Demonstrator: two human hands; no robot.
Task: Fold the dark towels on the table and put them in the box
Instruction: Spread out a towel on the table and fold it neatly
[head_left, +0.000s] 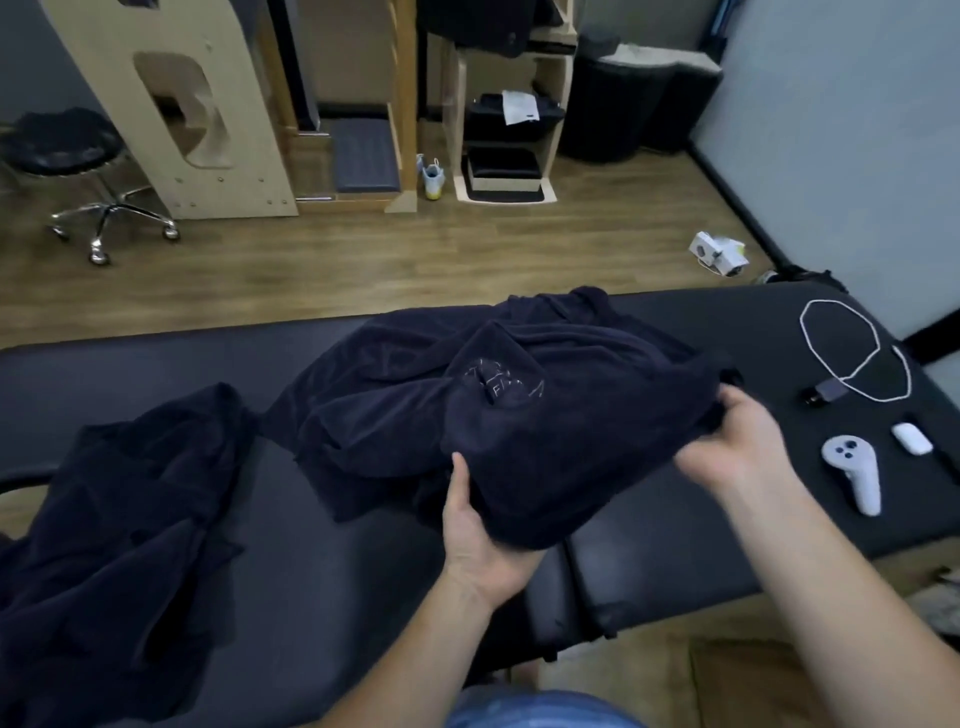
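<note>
A dark navy towel (519, 395) with faint pale stitching lies crumpled across the middle of the black padded table (337, 561). My left hand (480, 540) grips its near edge from below, thumb on top of the cloth. My right hand (737, 447) pinches the towel's right edge, fingers curled into the fabric and a little blurred. A second dark towel (119, 530) lies rumpled at the table's left end, partly hanging over the near edge. No box is in view.
On the table's right end lie a white controller (854, 475), a small white case (911, 438), a looped white cable (852, 351) and a small dark gadget (823, 392). Beyond the table are a wood floor, a rolling stool (78, 161) and wooden shelving (506, 130).
</note>
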